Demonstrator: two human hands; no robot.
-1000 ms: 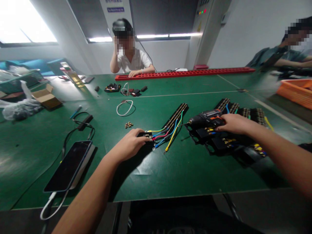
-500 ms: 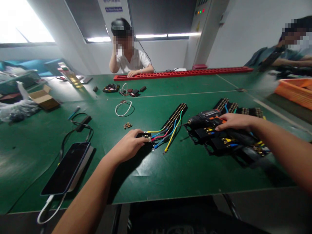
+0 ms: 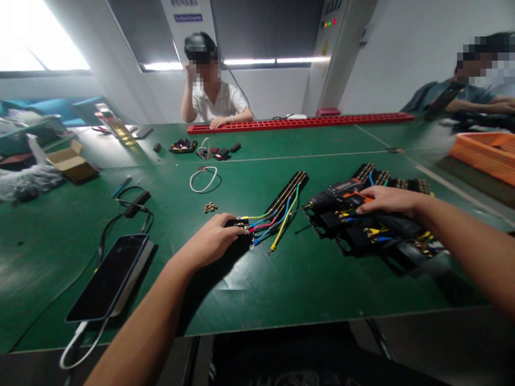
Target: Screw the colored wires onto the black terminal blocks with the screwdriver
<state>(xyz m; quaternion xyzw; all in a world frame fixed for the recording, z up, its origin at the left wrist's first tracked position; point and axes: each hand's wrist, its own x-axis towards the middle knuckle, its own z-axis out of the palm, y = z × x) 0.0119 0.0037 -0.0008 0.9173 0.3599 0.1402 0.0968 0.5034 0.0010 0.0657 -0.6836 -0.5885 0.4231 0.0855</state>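
Observation:
My left hand (image 3: 215, 238) grips a small black terminal block (image 3: 240, 227) on the green table (image 3: 249, 292). Coloured wires (image 3: 277, 220) in yellow, blue, red and green run from that block toward a long black strip with brass contacts (image 3: 290, 190). My right hand (image 3: 384, 201) is closed around a black and orange power drill (image 3: 338, 195), whose thin bit points left at the free wire ends. Under and beside the drill lie several black wired assemblies (image 3: 356, 238). A small pile of brass screws (image 3: 210, 207) rests beyond my left hand.
A phone (image 3: 108, 279) with a white cable lies at the left. Farther back are a white cable loop (image 3: 203, 179), an open cardboard box (image 3: 74, 163), a red slotted rail (image 3: 301, 122), an orange basket (image 3: 485, 161) and two seated people.
Both hands keep nearly the same places and holds. The view has shifted slightly, and the person at the right has moved a little.

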